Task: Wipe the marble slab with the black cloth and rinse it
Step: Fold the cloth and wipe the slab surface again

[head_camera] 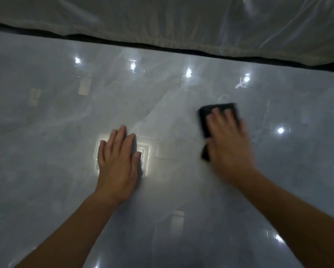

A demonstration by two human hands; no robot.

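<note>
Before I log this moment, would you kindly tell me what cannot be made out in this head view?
- Most of the black cloth: covered by the right hand.
- Right hand's outline: smeared by motion blur.
- Whether the marble slab is wet or dirty: glare and reflections mask it.
- What lies under the plastic sheet beyond the slab: hidden.
- Any tap or basin for rinsing: out of frame.
- Left hand: palm side unseen.

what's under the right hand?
The black cloth, pressed flat on the marble slab by the right hand. Its far edge and left side show past the fingers; the rest is covered. The left hand rests bare on the slab.
</note>
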